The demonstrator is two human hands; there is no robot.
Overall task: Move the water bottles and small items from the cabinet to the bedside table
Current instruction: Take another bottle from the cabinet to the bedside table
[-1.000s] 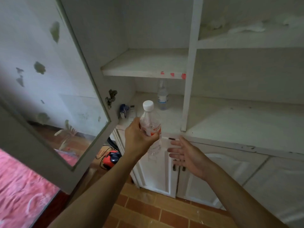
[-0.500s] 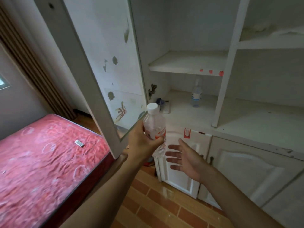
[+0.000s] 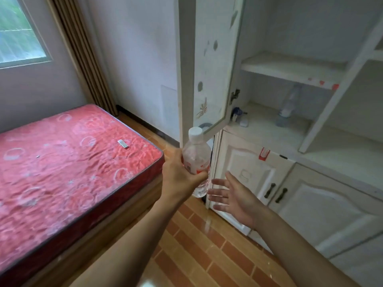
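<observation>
My left hand (image 3: 181,180) grips a clear water bottle (image 3: 195,157) with a white cap and red label, held upright in front of the white cabinet (image 3: 259,133). Just right of the bottle, my right hand (image 3: 233,196) is empty with its fingers spread. A second clear bottle (image 3: 287,109) stands at the back of the cabinet's lower shelf. Small items lie at that shelf's left end: a blue object (image 3: 236,112) and a small white one (image 3: 244,122). No bedside table is in view.
The cabinet's glass door (image 3: 209,65) stands open, its edge just above the held bottle. A bed with a red mattress (image 3: 68,162) fills the left; a small silver object (image 3: 123,143) lies on it. Brown tiled floor (image 3: 207,251) runs between bed and cabinet.
The view has swung left from the cabinet toward the bed. The held bottle has come away from the shelf and now sits lower, outside the open door. My right hand stays empty beside it.
</observation>
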